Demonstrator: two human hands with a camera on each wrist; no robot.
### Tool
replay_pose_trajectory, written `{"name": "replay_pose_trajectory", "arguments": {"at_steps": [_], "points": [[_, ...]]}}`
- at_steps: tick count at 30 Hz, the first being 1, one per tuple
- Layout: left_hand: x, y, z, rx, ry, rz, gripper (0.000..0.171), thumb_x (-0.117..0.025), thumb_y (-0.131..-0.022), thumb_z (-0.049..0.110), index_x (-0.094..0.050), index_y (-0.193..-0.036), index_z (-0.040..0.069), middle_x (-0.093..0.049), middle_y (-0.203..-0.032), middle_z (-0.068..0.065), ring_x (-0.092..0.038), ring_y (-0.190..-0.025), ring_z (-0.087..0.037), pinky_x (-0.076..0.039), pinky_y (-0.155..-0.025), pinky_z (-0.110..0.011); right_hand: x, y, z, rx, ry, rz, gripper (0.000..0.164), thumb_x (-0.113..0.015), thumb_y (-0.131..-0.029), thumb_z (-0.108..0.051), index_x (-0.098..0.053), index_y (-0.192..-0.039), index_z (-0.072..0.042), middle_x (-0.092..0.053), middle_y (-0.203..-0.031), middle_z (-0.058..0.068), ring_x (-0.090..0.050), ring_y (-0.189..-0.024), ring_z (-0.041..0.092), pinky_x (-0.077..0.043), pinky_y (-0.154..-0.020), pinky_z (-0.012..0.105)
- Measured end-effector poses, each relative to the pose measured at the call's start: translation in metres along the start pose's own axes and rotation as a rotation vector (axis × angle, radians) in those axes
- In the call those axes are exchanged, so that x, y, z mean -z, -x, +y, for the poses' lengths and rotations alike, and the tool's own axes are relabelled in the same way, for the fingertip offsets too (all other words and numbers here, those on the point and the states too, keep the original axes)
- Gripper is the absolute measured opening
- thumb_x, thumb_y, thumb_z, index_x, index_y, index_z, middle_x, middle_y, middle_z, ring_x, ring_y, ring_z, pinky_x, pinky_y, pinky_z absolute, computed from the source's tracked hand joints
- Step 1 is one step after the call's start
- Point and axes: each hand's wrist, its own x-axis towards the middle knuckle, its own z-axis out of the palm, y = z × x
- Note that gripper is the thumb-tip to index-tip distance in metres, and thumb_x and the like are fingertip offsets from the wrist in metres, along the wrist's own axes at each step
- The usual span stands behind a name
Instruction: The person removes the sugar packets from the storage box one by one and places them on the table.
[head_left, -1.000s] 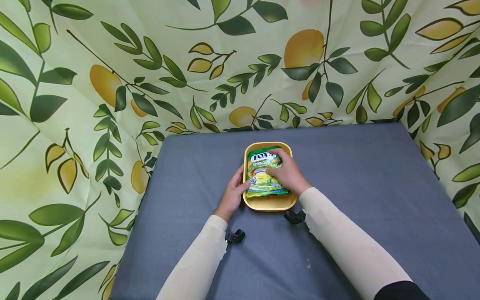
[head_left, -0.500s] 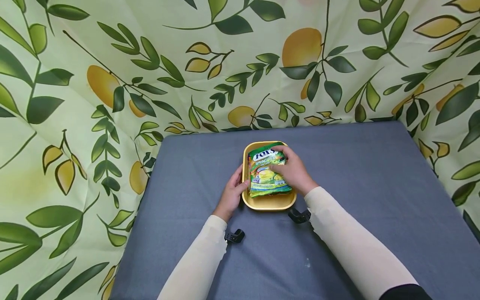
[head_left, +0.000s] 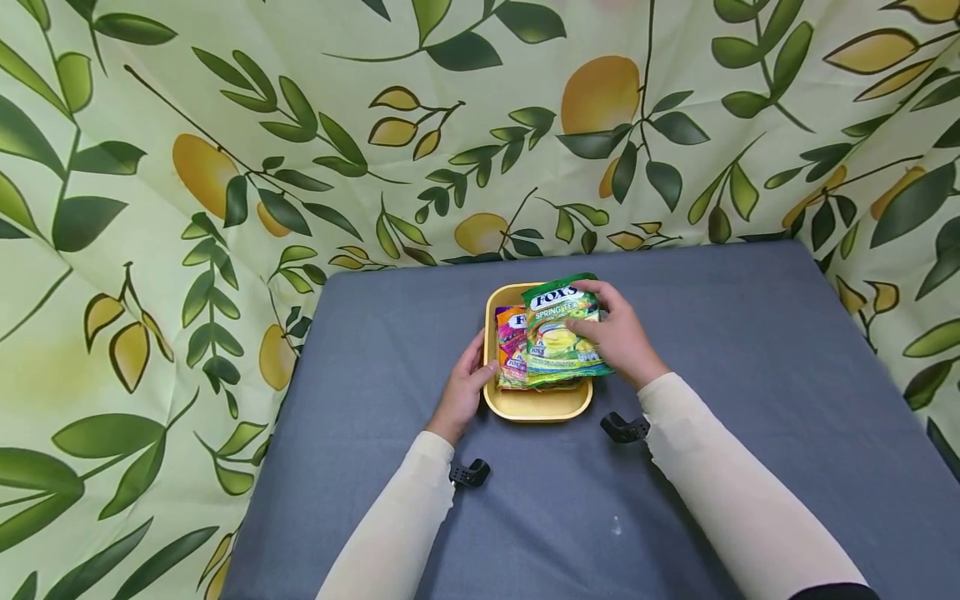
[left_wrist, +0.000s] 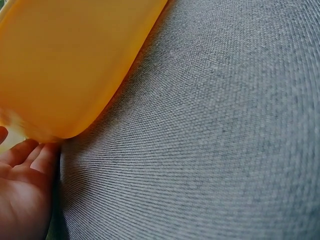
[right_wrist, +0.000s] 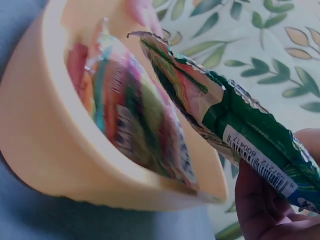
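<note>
Your R hand point(head_left: 621, 340) pinches green pk point(head_left: 550, 333) above yellow tub point(head_left: 536, 407), part-hiding purple pk point(head_left: 512, 343) inside; your L hand point(head_left: 461, 395) grips tub's left side

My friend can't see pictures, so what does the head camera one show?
A person's right hand holds a green Fox's Spring Tea packet partly over a yellow tray. The left hand grips the tray, where a purple-orange packet lies.

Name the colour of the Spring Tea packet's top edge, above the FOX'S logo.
Green; the Spring Tea packet shows it best in the head view.
</note>
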Motion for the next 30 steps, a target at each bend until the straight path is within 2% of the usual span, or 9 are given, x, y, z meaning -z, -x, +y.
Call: {"name": "replay_pose_trajectory", "arguments": {"at_steps": [7, 14, 25, 30], "points": [[0.000, 0.000, -0.002, 0.008, -0.012, 0.011, 0.068, -0.057, -0.110, 0.009, -0.031, -0.173, 0.009, -0.033, -0.175, -0.013, -0.038, -0.155, -0.029, -0.038, -0.121, -0.039, 0.034, 0.001, -0.001, -0.019, -0.015, 0.068, 0.068, -0.078, -0.104, -0.020, -0.047, -0.165, -0.021, -0.049, -0.145, 0.021, -0.066, -0.100, 0.028, -0.063, -0.074, 0.030], [0.000, 0.001, -0.002, 0.003, -0.020, 0.008, 0.067, -0.056, -0.111, 0.010, -0.030, -0.173, 0.009, -0.030, -0.176, -0.012, -0.035, -0.157, -0.027, -0.036, -0.122, -0.040, 0.064, 0.002, 0.003, -0.029, -0.071, 0.130, 0.067, -0.076, -0.106, -0.024, -0.045, -0.165, -0.024, -0.054, -0.137, 0.014, -0.073, -0.087, 0.018, -0.065, -0.071, 0.032], [0.003, -0.001, -0.004, 0.006, -0.018, 0.011, 0.067, -0.057, -0.111, 0.011, -0.031, -0.173, 0.012, -0.033, -0.175, -0.009, -0.039, -0.155, -0.026, -0.039, -0.120, -0.038, 0.084, -0.001, 0.016, -0.049, -0.068, 0.165, 0.066, -0.077, -0.105, -0.028, -0.046, -0.164, -0.028, -0.055, -0.137, 0.010, -0.073, -0.086, 0.015, -0.065, -0.071, 0.031], [0.002, -0.001, -0.004, 0.017, -0.022, 0.019, 0.067, -0.058, -0.111, 0.012, -0.032, -0.173, 0.012, -0.033, -0.175, -0.009, -0.037, -0.156, -0.026, -0.037, -0.122, -0.038, 0.095, -0.003, 0.028, -0.070, -0.062, 0.145, 0.068, -0.077, -0.105, -0.030, -0.045, -0.166, -0.030, -0.055, -0.139, 0.009, -0.074, -0.085, 0.014, -0.065, -0.071, 0.030]]}}
